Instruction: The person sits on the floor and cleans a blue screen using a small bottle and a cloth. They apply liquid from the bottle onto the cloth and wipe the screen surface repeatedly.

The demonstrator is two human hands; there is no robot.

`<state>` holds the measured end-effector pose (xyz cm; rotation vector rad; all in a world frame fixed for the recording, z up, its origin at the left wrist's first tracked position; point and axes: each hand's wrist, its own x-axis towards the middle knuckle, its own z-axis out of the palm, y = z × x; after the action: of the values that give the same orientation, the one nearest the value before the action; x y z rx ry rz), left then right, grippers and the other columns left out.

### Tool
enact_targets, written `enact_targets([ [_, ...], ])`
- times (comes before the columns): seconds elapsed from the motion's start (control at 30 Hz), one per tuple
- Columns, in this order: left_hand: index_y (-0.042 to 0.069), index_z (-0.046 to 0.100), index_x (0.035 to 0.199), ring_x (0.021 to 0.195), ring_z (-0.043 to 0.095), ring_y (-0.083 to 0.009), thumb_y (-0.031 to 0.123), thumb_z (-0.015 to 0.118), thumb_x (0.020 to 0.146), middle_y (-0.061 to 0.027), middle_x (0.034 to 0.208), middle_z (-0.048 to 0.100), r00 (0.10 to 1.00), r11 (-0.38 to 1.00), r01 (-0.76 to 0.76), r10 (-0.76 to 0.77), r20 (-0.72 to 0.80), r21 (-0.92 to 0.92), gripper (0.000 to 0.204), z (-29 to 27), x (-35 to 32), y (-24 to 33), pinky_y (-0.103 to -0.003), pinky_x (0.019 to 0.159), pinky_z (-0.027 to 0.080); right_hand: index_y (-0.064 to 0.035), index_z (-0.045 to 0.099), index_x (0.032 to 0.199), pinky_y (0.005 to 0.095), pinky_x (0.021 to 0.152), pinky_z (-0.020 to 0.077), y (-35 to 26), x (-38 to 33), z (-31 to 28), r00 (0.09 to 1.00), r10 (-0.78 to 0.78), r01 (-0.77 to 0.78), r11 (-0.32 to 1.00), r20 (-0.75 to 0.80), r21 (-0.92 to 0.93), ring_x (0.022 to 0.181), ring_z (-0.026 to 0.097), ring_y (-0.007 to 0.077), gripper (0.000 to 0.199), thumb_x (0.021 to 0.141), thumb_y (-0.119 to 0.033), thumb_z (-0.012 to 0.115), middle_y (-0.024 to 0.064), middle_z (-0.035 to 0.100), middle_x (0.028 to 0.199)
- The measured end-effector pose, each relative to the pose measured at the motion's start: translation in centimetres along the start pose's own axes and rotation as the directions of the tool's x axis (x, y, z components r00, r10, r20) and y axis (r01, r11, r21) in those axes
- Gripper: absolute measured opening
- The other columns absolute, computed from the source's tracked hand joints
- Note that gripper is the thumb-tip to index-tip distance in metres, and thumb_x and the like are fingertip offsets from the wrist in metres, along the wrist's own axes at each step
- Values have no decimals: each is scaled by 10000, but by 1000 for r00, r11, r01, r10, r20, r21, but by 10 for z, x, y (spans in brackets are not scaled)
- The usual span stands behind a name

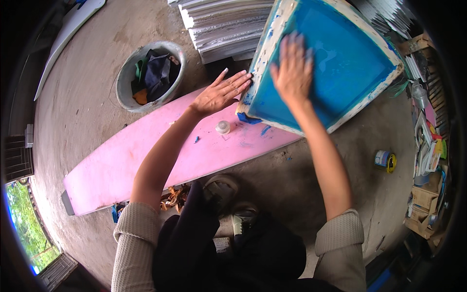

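Observation:
A screen-printing frame [355, 56] with blue mesh and a pale, blue-stained rim leans over the right end of a long pink board [121, 158]. My right hand [293, 73] lies flat on the mesh near its left side, fingers spread and slightly blurred. My left hand [218, 95] is stretched out, its fingertips touching the frame's left edge; nothing is in it. Blue tape [248, 118] covers the frame's near corner. On the pink board sit a small whitish container [223, 127] and a tiny blue scrap [196, 139], beside blue smears.
A round tub [127, 100] of dark and orange cloths stands behind the board. Stacked white sheets [216, 27] rise at the back. A small blue-and-yellow can [384, 159] rests on the floor at right, near cluttered papers and a cardboard box [428, 199]. Brown scraps [174, 197] lie by my feet.

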<state>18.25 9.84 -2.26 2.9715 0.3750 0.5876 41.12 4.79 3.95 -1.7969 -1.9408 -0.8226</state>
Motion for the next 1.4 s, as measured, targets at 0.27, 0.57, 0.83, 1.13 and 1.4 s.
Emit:
enact_targets([
  [0.27, 151, 521, 1257, 1318, 345, -203, 201, 598, 831, -18, 1347, 460, 980, 973, 198, -199, -1, -118, 435, 18, -55, -8, -479, 1117, 193, -171, 264, 1439, 391, 1135, 153, 15, -110, 25, 660, -658, 702, 712, 362, 15, 1388, 196, 132, 622, 871, -293, 487, -6, 249, 1500],
  [0.57, 70, 611, 1096, 1021, 589, -274, 168, 549, 888, -116, 1063, 638, 860, 710, 421, -511, -1, -564, 238, 24, -67, 25, -360, 913, 440, -74, 308, 1414, 479, 1097, 214, -37, -86, 16, 958, -154, 133, 986, 241, 101, 1369, 259, 255, 536, 904, -182, 433, 94, 285, 1479],
  [0.83, 14, 510, 1220, 1151, 501, -312, 294, 478, 914, -173, 1188, 548, 764, 367, 404, -639, 88, -838, 416, 13, -116, 72, -392, 980, 376, -58, 446, 1319, 490, 1100, 227, -71, -202, -30, 844, -149, -54, 932, 515, 359, 1335, 326, 261, 594, 756, -105, 627, 97, 440, 1368],
  [1.13, 60, 471, 1234, 1164, 470, -322, 300, 686, 792, -139, 1210, 497, 796, 500, 448, -601, 76, -741, 547, 22, -111, 81, -395, 974, 396, -56, 579, 1012, 407, 805, 409, -101, -146, 2, 928, 213, -288, 931, 305, 226, 944, 498, 291, 313, 753, -186, 698, 120, 541, 992],
  [1.4, 56, 467, 1228, 1163, 474, -324, 233, 696, 788, -134, 1213, 500, 787, 452, 493, -597, 159, -743, 526, 26, -103, 81, -398, 976, 402, -110, 590, 979, 430, 807, 393, -115, -156, 14, 906, 279, -327, 939, 320, 109, 958, 466, 307, 302, 723, -193, 726, 116, 479, 1026],
])
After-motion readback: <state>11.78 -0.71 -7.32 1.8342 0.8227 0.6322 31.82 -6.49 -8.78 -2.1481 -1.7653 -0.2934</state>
